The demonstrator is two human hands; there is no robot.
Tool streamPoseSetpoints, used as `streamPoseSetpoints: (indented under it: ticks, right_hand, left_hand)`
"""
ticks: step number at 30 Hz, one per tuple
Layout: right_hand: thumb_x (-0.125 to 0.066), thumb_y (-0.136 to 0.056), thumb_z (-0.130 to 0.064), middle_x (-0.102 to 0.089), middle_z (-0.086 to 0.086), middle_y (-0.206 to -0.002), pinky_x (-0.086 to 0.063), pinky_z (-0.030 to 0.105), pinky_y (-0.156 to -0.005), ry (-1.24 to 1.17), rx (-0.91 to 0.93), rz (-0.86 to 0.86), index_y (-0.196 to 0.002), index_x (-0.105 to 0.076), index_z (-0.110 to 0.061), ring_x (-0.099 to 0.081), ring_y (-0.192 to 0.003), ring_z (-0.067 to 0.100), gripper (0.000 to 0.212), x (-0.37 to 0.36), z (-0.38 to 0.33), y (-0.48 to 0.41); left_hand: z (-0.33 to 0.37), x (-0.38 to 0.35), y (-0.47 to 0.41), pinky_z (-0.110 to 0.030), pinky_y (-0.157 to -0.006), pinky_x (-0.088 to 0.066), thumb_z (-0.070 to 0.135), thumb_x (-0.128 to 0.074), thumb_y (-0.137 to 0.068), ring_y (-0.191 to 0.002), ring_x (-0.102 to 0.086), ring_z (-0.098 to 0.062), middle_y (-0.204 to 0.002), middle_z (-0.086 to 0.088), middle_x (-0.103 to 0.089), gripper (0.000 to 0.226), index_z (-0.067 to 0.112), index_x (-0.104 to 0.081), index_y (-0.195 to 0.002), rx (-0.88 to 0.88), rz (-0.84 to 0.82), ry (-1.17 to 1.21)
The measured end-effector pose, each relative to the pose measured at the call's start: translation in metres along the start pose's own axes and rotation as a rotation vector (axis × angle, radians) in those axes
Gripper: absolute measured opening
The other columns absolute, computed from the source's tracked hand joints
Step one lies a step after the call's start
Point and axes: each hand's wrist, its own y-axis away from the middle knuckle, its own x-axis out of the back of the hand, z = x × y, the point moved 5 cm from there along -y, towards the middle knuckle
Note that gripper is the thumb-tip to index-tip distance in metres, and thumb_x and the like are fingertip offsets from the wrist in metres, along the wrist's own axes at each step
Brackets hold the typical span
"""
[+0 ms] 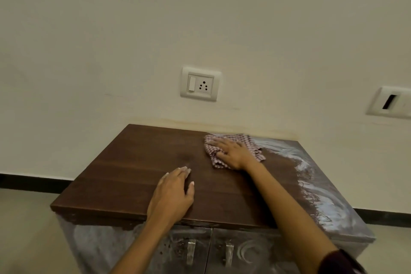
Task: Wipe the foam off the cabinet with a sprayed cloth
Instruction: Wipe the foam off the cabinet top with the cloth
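Note:
A low dark wooden cabinet stands against the wall. Its top is bare brown wood on the left and middle. White foam streaks the right side of the top and smears the two front doors. My right hand lies flat, fingers spread, pressing a checked pink-and-white cloth onto the far right part of the top, at the foam's edge. My left hand rests palm down near the front edge, holding nothing.
Two metal door handles hang below the top's front edge. A white switch and socket plate is on the wall above the cabinet, another plate at far right. A black skirting runs along the floor.

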Motion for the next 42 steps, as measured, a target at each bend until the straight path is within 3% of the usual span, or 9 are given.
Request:
streamPoseSetpoints:
  ticks: [6, 13, 16, 23, 28, 32, 36, 39, 42]
  right_hand:
    - [-0.02, -0.099, -0.045, -0.005, -0.008, -0.158, -0.008, 0.057, -0.114, 0.013, -0.593, -0.019, -0.147, -0.012, -0.037, -0.005, -0.145, 0.022, 0.049, 0.002, 0.13, 0.058]
    - [-0.02, -0.101, -0.037, 0.002, -0.008, -0.158, 0.001, 0.059, -0.112, 0.016, -0.039, -0.12, -0.147, -0.007, -0.038, 0.005, -0.145, 0.023, 0.047, -0.012, -0.04, -0.015]
    - [-0.023, -0.1, -0.04, -0.003, -0.01, -0.157, -0.001, 0.058, -0.114, 0.017, 0.043, -0.121, -0.146, -0.01, -0.04, 0.0, -0.146, 0.02, 0.047, -0.01, -0.057, -0.048]
    - [-0.03, -0.096, -0.047, -0.02, -0.007, -0.155, -0.014, 0.05, -0.116, -0.071, -0.233, 0.019, -0.14, -0.026, -0.045, -0.021, -0.142, 0.016, 0.044, 0.007, 0.092, -0.012]
    - [-0.023, -0.098, -0.047, -0.013, -0.005, -0.157, -0.01, 0.055, -0.114, -0.027, -0.565, 0.027, -0.143, -0.021, -0.04, -0.015, -0.144, 0.021, 0.046, 0.01, 0.164, 0.035]
    - [-0.02, -0.098, -0.042, -0.005, -0.002, -0.158, -0.006, 0.062, -0.111, -0.012, -0.598, 0.029, -0.146, -0.015, -0.033, -0.008, -0.145, 0.027, 0.049, 0.005, 0.13, 0.012]
    - [-0.02, -0.099, -0.042, -0.007, -0.002, -0.158, -0.005, 0.06, -0.112, -0.002, -0.431, 0.002, -0.147, -0.012, -0.035, -0.008, -0.145, 0.024, 0.049, 0.004, 0.106, 0.002]
    - [-0.02, -0.094, -0.055, -0.014, -0.003, -0.157, -0.008, 0.056, -0.115, -0.056, -0.387, 0.007, -0.146, -0.012, -0.041, -0.015, -0.144, 0.02, 0.054, 0.004, 0.148, 0.02]
    - [-0.027, -0.09, -0.058, -0.02, 0.003, -0.155, -0.017, 0.049, -0.116, -0.165, -0.58, 0.117, -0.147, -0.017, -0.033, -0.023, -0.141, 0.025, 0.063, 0.007, 0.215, 0.056]
  left_hand:
    - [0.0, 0.001, 0.001, -0.025, -0.115, -0.018, 0.033, -0.036, -0.095, -0.135, -0.031, -0.007, -0.147, 0.006, -0.037, 0.046, 0.02, -0.037, -0.139, 0.003, 0.008, -0.001]
    - [0.002, -0.006, -0.001, -0.026, -0.116, -0.006, 0.03, -0.026, -0.098, -0.142, -0.012, -0.006, -0.155, 0.008, -0.019, 0.05, 0.02, -0.02, -0.146, -0.029, -0.075, -0.074]
    - [0.001, -0.006, -0.001, -0.026, -0.116, -0.004, 0.031, -0.024, -0.098, -0.143, -0.009, -0.005, -0.155, 0.009, -0.015, 0.05, 0.021, -0.017, -0.147, -0.03, -0.096, -0.086]
    - [0.0, -0.005, -0.005, -0.026, -0.116, -0.003, 0.03, -0.024, -0.098, -0.143, -0.01, -0.005, -0.155, 0.01, -0.014, 0.05, 0.021, -0.017, -0.147, -0.031, -0.111, -0.094]
    - [0.002, -0.007, -0.002, -0.028, -0.116, -0.004, 0.029, -0.024, -0.098, -0.143, -0.01, -0.007, -0.155, 0.008, -0.015, 0.05, 0.02, -0.017, -0.147, -0.021, -0.133, -0.102]
    - [0.0, -0.007, -0.002, -0.028, -0.116, -0.004, 0.029, -0.024, -0.098, -0.143, -0.011, -0.007, -0.155, 0.007, -0.016, 0.049, 0.019, -0.018, -0.146, -0.021, -0.128, -0.108]
    - [-0.003, -0.007, -0.002, -0.028, -0.116, -0.005, 0.029, -0.025, -0.098, -0.143, -0.012, -0.007, -0.155, 0.008, -0.017, 0.049, 0.02, -0.019, -0.146, -0.02, -0.121, -0.098]
    - [-0.002, -0.008, -0.002, -0.028, -0.116, -0.005, 0.029, -0.025, -0.098, -0.143, -0.012, -0.006, -0.155, 0.008, -0.017, 0.049, 0.019, -0.019, -0.146, -0.024, -0.125, -0.09]
    - [-0.001, -0.009, -0.002, -0.027, -0.116, -0.005, 0.029, -0.025, -0.098, -0.143, -0.012, -0.006, -0.155, 0.008, -0.017, 0.049, 0.02, -0.019, -0.146, -0.024, -0.121, -0.091]
